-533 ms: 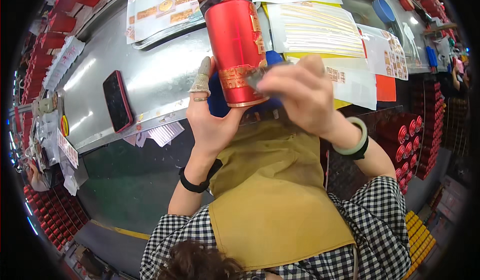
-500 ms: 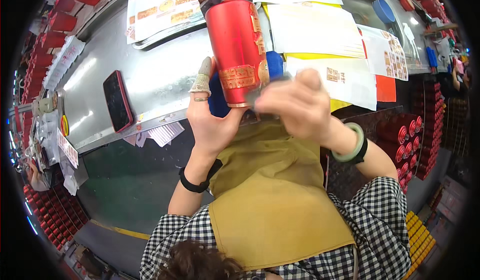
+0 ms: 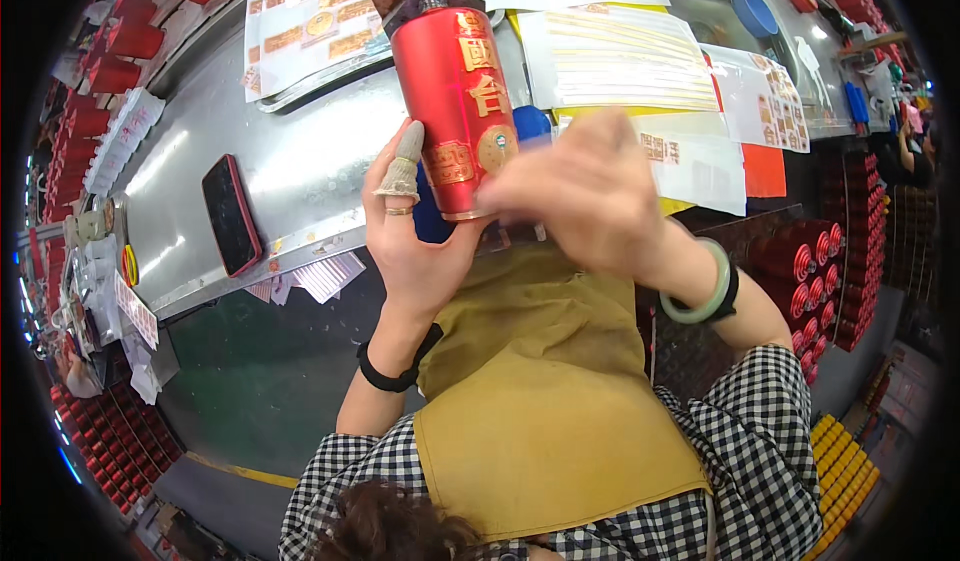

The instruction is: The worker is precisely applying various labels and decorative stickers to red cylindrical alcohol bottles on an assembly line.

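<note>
A red bottle (image 3: 445, 111) with gold raised lettering and gold patches lies tilted, its neck end away from me against a dark metal holder (image 3: 437, 3). My left hand (image 3: 425, 251) is closed around the bottle's near end, thumb underneath and fingers along its left side; one finger wears a pale finger cot (image 3: 403, 166). At the bottle's lower right, my right hand (image 3: 595, 196) is curled and smeared by motion, its fingertips close to a round gold patch (image 3: 497, 149). What it holds is hidden in the blur. Something blue (image 3: 432, 219) shows behind the bottle.
Sheets of gold stickers (image 3: 325, 26) lie on a tray at the back left. White strip sheets (image 3: 620, 61) and yellow sheets are at the right, with a blue bowl (image 3: 755, 13) beyond. A phone (image 3: 231, 216) rests on the metal table. Racks of red bottles (image 3: 815, 281) stand at right.
The bottle has turned about its length, bringing the gold lettering and round patch from its right edge to face up. It has shifted slightly left. My right hand has stayed beside its near end.
</note>
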`<state>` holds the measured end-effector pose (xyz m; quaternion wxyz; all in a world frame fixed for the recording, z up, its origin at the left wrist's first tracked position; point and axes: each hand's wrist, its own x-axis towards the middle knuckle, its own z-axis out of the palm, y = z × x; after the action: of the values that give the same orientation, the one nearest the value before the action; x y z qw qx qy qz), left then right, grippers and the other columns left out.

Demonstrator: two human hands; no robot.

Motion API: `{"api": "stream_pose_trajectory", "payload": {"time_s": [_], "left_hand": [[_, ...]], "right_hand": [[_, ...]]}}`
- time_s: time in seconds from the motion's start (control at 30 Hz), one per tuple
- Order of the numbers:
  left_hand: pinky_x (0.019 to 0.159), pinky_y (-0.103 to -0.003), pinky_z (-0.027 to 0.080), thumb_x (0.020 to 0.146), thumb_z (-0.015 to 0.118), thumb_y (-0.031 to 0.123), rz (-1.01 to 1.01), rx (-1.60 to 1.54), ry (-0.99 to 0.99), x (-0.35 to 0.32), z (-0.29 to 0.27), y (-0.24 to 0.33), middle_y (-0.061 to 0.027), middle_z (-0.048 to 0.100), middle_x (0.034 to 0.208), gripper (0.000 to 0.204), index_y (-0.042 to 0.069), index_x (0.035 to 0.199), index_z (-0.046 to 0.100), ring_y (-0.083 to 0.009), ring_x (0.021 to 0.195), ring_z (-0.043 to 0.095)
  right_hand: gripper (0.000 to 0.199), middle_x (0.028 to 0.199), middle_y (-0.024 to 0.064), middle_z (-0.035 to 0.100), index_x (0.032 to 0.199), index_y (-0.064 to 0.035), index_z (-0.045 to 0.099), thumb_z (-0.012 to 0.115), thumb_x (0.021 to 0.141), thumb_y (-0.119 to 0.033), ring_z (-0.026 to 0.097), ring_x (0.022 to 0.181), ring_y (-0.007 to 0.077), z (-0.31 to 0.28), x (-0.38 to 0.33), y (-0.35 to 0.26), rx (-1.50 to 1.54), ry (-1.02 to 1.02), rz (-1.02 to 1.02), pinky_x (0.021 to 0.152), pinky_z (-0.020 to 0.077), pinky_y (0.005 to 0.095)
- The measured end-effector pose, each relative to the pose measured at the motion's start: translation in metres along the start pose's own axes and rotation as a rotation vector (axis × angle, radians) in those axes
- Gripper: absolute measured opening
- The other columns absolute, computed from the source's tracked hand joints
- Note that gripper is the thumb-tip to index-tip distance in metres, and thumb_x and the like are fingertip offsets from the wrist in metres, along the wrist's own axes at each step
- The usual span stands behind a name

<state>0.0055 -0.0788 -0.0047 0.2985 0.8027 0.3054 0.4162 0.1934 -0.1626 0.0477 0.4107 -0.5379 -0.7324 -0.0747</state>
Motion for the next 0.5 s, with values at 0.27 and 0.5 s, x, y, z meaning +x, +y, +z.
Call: {"api": "stream_pose_trajectory", "payload": {"time_s": [0.27, 0.5], "left_hand": [[0.107, -0.042, 0.047, 0.073, 0.091, 0.007, -0.007, -0.007, -0.048, -0.002, -0.004, -0.004, -0.0187, 0.062, 0.139, 0.078, -0.005, 0.142, 0.058, -0.0332, 0.124, 0.062], [0.103, -0.045, 0.049, 0.07, 0.093, 0.01, 0.341, 0.329, 0.105, -0.023, -0.006, -0.017, -0.0124, 0.063, 0.136, 0.047, 0.02, 0.114, 0.08, -0.0345, 0.125, 0.058]], "right_hand": [[0.024, 0.096, -0.003, 0.074, 0.098, -0.0154, 0.078, 0.077, 0.075, -0.007, 0.059, 0.079, 0.0184, -0.017, -0.026, -0.012, 0.079, -0.115, 0.146, 0.078, 0.0421, 0.0342], [0.025, 0.091, 0.009, 0.071, 0.103, -0.0037, 0.074, 0.082, 0.08, -0.001, 0.065, 0.083, 0.0254, -0.017, -0.025, -0.003, 0.153, 0.16, 0.484, 0.073, 0.0515, 0.035]]}}
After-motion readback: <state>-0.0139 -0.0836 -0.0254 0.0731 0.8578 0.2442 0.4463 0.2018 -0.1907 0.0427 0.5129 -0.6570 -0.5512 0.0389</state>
